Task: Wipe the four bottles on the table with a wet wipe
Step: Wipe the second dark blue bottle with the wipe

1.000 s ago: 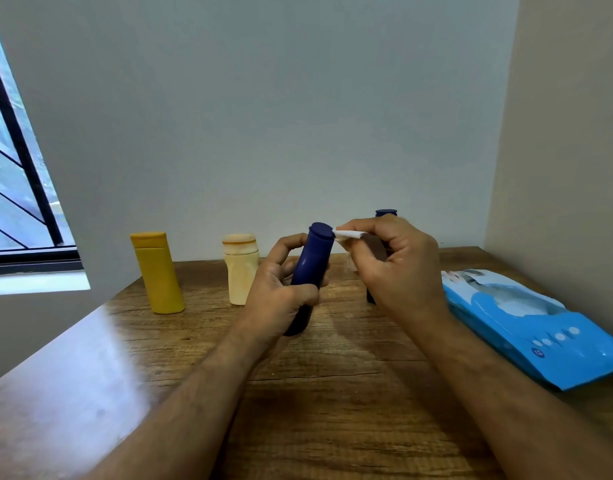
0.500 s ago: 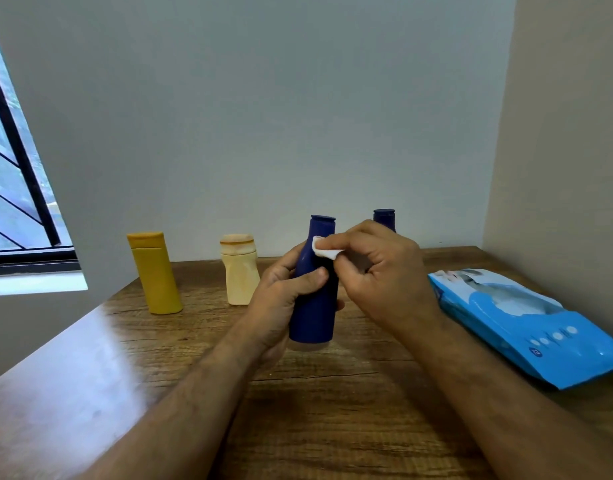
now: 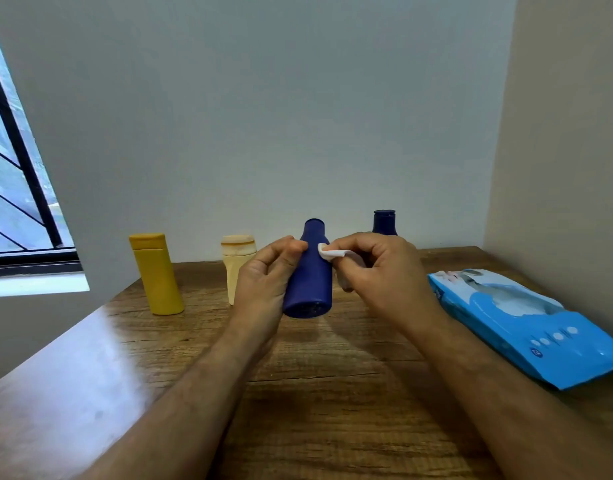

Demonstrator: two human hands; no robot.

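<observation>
Fingers (image 3: 346,242) press wipe (image 3: 329,253) against blue bottle (image 3: 310,275).

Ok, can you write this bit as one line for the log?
left hand: holds blue bottle off table | right hand: presses wet wipe on its neck | other bottles: standing

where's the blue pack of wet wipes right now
In the head view, the blue plastic pack of wet wipes lies flat on the wooden table's right side, by the beige wall, right of the right hand.

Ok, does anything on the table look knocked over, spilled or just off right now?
Nothing stands out. The yellow bottle, cream bottle and far blue bottle stand upright, the wipes pack lies flat, and no spill shows on the table.
</observation>
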